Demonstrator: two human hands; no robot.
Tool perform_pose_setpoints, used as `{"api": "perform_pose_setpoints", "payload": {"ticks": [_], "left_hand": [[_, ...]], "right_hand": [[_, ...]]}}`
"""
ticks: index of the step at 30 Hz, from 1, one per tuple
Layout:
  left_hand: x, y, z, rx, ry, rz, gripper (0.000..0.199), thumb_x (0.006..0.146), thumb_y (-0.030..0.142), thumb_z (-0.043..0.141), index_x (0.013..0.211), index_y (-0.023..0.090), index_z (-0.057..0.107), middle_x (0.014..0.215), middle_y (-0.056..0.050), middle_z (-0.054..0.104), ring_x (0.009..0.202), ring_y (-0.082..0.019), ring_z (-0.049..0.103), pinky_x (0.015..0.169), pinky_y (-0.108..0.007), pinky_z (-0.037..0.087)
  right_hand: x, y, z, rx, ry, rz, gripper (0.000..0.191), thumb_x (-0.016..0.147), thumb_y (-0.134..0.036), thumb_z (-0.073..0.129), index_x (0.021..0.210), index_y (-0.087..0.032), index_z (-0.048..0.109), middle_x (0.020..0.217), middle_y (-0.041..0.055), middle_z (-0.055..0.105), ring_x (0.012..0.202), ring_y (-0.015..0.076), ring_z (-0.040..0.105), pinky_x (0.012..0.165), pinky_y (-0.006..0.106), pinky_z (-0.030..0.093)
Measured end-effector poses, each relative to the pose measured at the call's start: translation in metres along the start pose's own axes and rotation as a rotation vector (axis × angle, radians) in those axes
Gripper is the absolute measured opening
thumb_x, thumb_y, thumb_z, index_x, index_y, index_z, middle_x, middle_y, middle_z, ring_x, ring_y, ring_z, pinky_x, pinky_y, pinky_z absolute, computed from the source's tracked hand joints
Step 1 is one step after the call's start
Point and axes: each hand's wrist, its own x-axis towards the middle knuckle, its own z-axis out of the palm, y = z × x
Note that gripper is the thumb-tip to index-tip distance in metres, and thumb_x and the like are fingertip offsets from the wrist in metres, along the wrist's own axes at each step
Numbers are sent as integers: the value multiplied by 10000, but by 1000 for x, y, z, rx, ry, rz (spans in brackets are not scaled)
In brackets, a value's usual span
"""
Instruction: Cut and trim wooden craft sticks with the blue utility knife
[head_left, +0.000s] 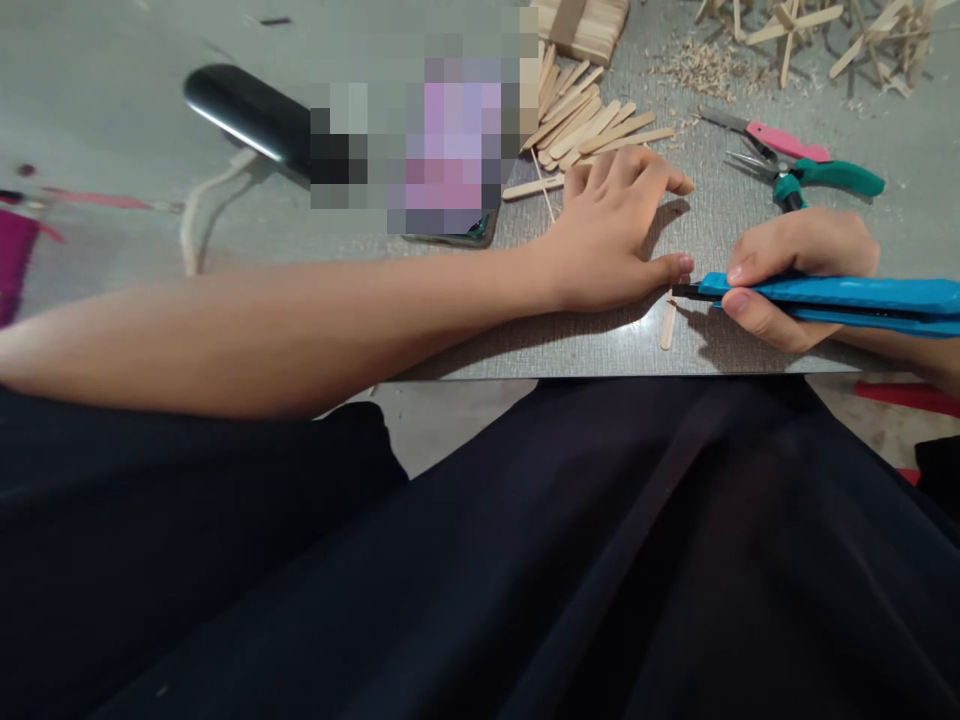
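Note:
A blue utility knife lies in my right hand, which is closed around it with thumb and forefinger near the blade end. The dark blade end points left, at the upper end of a small wooden craft stick on the table. My left hand reaches over the tabletop with its fingers spread. Its thumb tip is at the top of that stick, close beside the blade; whether it presses on the stick is hard to tell. Part of the stick is hidden there.
Loose craft sticks lie beyond my left hand, below a stack of sticks. Pink-and-green cutting tools rest near my right hand. Wood crumbs, star-shaped stick pieces, a blurred phone and a black device are around.

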Motion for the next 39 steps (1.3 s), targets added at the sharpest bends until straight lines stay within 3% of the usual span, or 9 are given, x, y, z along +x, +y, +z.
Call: {"api": "perform_pose_setpoints", "payload": {"ticks": [3,7,9,16,23,30,36,39], "left_hand": [[1,0,1,-10,8,-5,720,895,655,720,1553,382,619,1668,-101,567,1607,-459,421,1321,-702,329],[3,5,-1,18,-41,-27,797,904,613,729,1600,255,581,1695,-171,527,1623,-470,394,1332,-709,309],[4,7,-1,24,-45,-36,789,909,587,731,1604,250,576,1697,-170,522,1629,-469,389,1338,-696,303],[4,1,1,23,-45,-6,797,911,590,741,1608,254,551,1693,-179,510,1616,-491,378,1322,-734,284],[3,-9,7,-4,10,25,753,889,606,755,1566,328,579,1661,-146,543,1589,-482,420,1302,-763,319],[4,-19,13,-101,129,110,743,780,539,847,1495,498,647,1418,-70,718,1517,-497,494,1254,-786,391],[5,-15,7,-77,69,69,704,857,597,771,1534,482,618,1527,-61,665,1549,-472,471,1256,-776,367],[5,-9,4,-58,41,29,706,868,613,762,1536,455,598,1583,-58,625,1553,-451,455,1274,-754,353]], "right_hand": [[0,1,-1,29,-8,-35,236,1004,-508,881,947,-309,769,788,-73,763,631,101,725,630,249,623],[-1,9,-1,21,-6,12,326,999,-565,878,900,-281,752,752,-68,747,616,99,714,619,252,618],[-1,10,0,18,-20,11,343,1003,-581,867,898,-276,751,757,-63,754,625,96,720,617,247,612],[8,3,3,15,-17,-155,238,1048,-461,811,934,-269,727,747,-52,726,608,96,688,535,236,534],[12,2,-4,-18,-154,-168,239,1105,-410,727,922,-262,686,728,-81,667,618,70,628,576,218,482],[29,-8,-5,72,-202,-175,238,1064,-311,762,880,-257,621,748,-85,658,573,53,538,539,203,423],[38,-5,-9,36,-267,-122,277,1097,-383,700,878,-248,596,788,-68,650,650,73,604,580,217,470],[41,-4,-9,114,-305,-65,345,1112,-427,688,857,-237,555,787,-80,595,638,45,554,607,192,479]]}}
